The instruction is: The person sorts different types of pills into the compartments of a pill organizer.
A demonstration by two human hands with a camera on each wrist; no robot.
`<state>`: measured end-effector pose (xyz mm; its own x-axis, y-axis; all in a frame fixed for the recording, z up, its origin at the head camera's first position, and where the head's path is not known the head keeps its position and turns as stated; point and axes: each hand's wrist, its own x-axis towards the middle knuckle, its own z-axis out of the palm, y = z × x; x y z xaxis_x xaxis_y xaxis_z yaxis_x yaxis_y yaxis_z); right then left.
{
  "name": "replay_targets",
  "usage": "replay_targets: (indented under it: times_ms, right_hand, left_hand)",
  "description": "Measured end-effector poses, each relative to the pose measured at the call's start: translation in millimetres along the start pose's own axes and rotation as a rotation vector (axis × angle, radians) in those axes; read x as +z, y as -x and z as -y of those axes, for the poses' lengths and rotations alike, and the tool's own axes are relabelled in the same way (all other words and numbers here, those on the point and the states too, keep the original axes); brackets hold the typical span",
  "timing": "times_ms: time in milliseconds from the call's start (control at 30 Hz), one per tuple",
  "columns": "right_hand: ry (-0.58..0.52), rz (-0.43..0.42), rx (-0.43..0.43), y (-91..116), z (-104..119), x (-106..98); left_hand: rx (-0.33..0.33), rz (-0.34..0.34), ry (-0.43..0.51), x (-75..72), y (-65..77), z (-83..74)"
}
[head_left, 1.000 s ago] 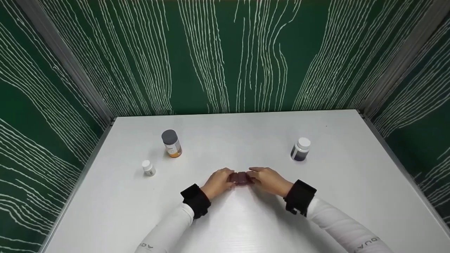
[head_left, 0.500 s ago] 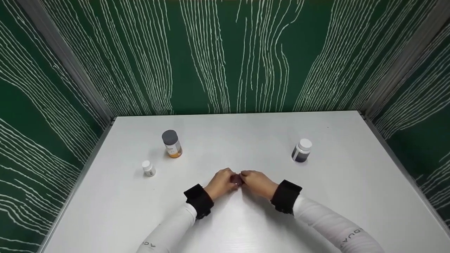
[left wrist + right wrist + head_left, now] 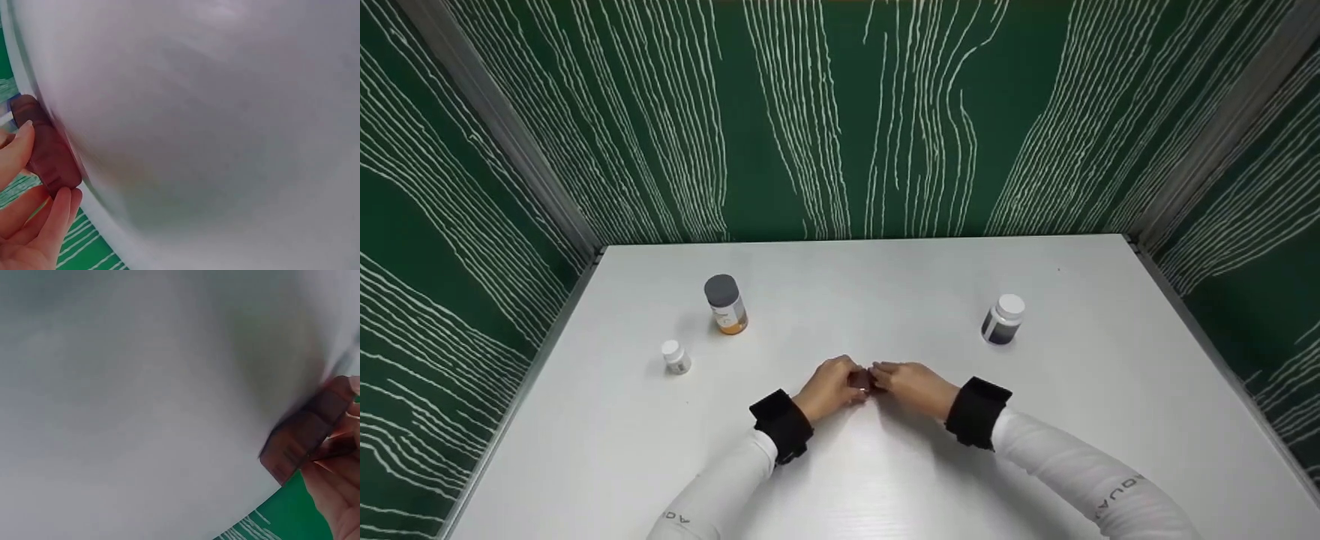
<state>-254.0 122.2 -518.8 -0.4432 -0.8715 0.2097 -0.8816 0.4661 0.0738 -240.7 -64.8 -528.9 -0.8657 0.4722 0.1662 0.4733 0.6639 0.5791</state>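
A dark red-brown, see-through pill organizer (image 3: 861, 380) with a row of compartments lies low over the white table, between the two hands. My left hand (image 3: 830, 388) grips its left part; in the left wrist view, fingers press on the organizer (image 3: 55, 151) from opposite sides. My right hand (image 3: 913, 387) holds its right part, fingertips close to those of the left. From the right wrist, the organizer (image 3: 301, 433) shows a thin dark flap by the fingers, apparently a raised lid. Fingers hide much of the organizer in the head view.
On the white table (image 3: 847, 292), a grey-capped bottle with an orange band (image 3: 726, 306) and a small white bottle (image 3: 676, 358) stand at left. A white-capped dark bottle (image 3: 1003, 319) stands at right. Green panels with white lines (image 3: 780, 120) rise behind.
My right hand has shifted left along the pill organizer, close to the left hand, so less of the organizer shows between them. The left hand has barely moved; the bottles stay put.
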Motion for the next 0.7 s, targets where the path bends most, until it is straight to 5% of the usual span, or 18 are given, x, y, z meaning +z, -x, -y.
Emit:
replay_targets:
  times_ms: [167,300,500,700]
  right_hand:
    - [-0.561,0.014,0.229,-10.9,-20.3,-6.5]
    - [-0.881,0.047,0.456,-24.4,-38.6,-7.1]
    - [-0.992,0.113,0.697,-36.7,-52.5,0.9]
    - [-0.878,0.086,0.684,-39.5,-54.2,7.0]
  left_hand:
    - [-0.025,0.016,0.0,-0.9,-0.5,-1.8]
    - [-0.032,0.018,-0.008,-0.2,-0.2,-2.8]
    - [-0.029,0.02,-0.044,-0.1,-1.0,-5.3]
    - [-0.033,0.028,-0.081,-3.7,-0.6,-4.8]
